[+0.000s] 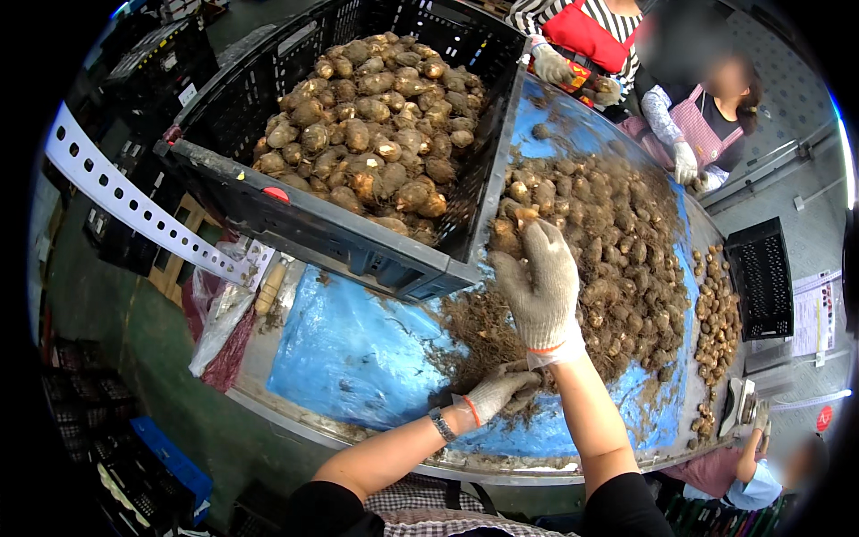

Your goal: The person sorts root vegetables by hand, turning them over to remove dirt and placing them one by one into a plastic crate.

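Note:
Small brown, hairy taro corms (pixel 617 242) lie heaped across the blue plastic sheet (pixel 340 349). My right hand (pixel 544 291), in a pale knit glove over a clear cuff, reaches over the heap beside the crate's near corner. Its thumb stands apart from the fingers, whose tips are at a corm with a pale cut end (pixel 523 216). Lower down, my left hand (pixel 501 394), gloved and soiled at the fingertips, is curled by a mat of loose root fibres (pixel 488 331). Whatever lies under its fingers is hidden.
A large black crate (pixel 349 246) full of corms stands at the table's left. Cleaner corms (pixel 716 309) lie along the right edge near a small black crate (pixel 761 277). Two co-workers (pixel 591 40) work across the table; another person (pixel 752 470) is at lower right. A perforated white strip (pixel 134 201) juts at left.

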A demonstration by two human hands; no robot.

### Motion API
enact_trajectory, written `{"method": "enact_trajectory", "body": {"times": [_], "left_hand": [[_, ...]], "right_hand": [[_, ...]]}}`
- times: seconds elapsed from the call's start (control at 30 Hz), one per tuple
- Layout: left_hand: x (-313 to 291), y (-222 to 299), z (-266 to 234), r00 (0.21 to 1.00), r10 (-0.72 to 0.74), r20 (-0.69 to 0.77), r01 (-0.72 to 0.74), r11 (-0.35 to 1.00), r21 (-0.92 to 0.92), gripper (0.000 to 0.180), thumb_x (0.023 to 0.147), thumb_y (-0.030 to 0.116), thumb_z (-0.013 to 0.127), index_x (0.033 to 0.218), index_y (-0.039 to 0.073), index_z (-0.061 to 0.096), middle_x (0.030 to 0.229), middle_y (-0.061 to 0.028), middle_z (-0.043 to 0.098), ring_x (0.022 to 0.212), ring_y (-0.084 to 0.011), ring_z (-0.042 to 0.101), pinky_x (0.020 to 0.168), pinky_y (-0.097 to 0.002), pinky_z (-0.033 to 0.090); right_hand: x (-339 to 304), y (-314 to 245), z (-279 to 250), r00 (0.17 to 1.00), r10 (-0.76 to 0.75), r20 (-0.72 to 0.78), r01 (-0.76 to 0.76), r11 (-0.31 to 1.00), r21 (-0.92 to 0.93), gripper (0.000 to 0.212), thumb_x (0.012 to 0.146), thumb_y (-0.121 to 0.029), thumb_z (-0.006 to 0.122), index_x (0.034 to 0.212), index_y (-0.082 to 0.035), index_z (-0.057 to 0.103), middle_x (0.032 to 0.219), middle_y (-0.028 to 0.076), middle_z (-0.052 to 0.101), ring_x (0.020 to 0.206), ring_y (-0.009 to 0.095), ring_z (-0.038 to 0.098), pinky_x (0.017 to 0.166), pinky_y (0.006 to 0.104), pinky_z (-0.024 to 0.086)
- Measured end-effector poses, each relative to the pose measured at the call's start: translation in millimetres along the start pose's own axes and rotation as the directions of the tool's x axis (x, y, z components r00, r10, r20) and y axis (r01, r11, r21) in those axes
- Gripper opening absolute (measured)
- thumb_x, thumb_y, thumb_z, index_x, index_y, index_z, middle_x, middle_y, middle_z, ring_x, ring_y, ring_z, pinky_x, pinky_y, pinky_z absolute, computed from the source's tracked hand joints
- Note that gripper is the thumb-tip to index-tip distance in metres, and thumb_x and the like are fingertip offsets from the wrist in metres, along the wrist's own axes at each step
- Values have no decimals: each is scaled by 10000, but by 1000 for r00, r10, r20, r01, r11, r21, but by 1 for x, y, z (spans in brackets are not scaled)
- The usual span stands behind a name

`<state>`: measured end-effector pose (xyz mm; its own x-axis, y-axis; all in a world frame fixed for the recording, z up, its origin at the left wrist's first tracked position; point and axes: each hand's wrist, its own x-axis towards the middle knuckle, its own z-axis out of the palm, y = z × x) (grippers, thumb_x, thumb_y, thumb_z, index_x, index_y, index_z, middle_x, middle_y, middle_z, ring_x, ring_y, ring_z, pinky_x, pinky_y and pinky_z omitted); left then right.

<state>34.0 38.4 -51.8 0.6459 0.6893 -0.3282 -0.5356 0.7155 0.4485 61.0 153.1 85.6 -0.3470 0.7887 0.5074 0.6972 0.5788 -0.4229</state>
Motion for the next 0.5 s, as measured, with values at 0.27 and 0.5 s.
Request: {"method": "enact_trajectory", "body": {"times": [0.27,0.5], "left_hand": [[-2,-2,1,994,-36,102,33,999,33,122,942,175,565,915,57,580,589,27,454,454,-55,358,413,-227,278],[-6,-8,6,993,-67,101,39,966,254,217,933,274,586,846,76,577,578,35,422,459,-65,332,429,-243,224]], "right_hand": [[12,-13,-14,994,27,110,-10,988,-157,288,777,-169,684,988,-7,574,959,192,604,860,370,608,726,454,496],[-21,12,41,889,82,450,47,962,-268,315,815,-209,664,1053,-22,576,872,149,619,801,310,655,694,409,543]]}}
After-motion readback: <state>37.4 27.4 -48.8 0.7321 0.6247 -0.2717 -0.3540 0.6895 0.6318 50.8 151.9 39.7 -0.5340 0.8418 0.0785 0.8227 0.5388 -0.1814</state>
